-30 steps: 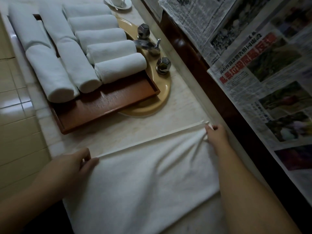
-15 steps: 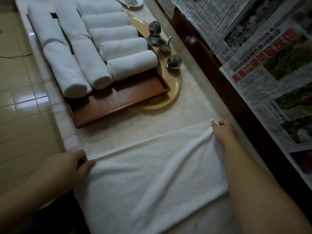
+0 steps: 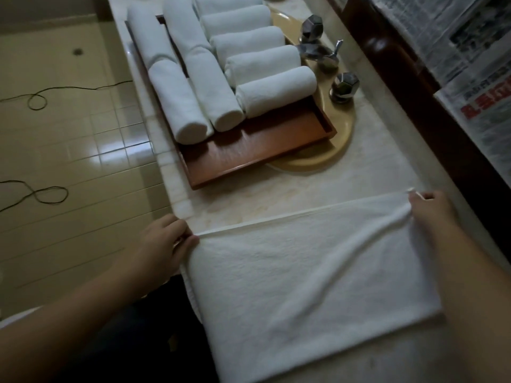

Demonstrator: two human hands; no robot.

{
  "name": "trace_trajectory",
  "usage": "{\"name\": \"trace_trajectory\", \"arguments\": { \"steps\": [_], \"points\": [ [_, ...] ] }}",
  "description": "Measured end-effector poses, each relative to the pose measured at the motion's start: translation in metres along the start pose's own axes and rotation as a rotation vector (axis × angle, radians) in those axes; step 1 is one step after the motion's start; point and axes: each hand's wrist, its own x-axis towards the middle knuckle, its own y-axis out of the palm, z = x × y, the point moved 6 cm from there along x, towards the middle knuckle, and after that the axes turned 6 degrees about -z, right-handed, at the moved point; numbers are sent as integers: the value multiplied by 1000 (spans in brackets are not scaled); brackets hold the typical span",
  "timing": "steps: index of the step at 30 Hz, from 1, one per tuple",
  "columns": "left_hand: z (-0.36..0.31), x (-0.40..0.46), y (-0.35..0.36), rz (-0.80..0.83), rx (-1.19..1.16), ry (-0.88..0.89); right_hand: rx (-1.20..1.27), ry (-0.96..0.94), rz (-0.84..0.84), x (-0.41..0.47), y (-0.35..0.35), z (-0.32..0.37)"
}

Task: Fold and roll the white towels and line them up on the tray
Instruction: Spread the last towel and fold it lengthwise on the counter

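A white towel lies spread flat on the marble counter in front of me, its far edge pulled straight. My left hand pinches the far left corner at the counter's edge. My right hand pinches the far right corner, where the cloth bunches a little. Beyond it a brown wooden tray holds several rolled white towels, some lying lengthwise on the left and others lined up crosswise on the right.
The tray rests over a yellow sink basin with a chrome tap and knobs. A dark wooden ledge and newspapers run along the right. Tiled floor with thin cables lies left of the counter.
The view has shifted left, so the tray and floor show more. Both hands keep the towel's far corners, and the far edge is drawn flatter and straighter.
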Motion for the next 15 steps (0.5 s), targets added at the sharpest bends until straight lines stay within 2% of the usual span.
{"name": "trace_trajectory", "arguments": {
  "steps": [6,10,11,15],
  "points": [
    [2,-4,6,-116,19,-64,-2,13,10,0,1,-1],
    [-22,-7,12,-182,180,-179,-9,5,11,-4,-2,4],
    [-33,-7,18,-174,228,-157,-10,9,9,-4,-2,5],
    [-93,-14,67,-9,210,238,-24,31,-1,-4,-1,4]
  ]
}}
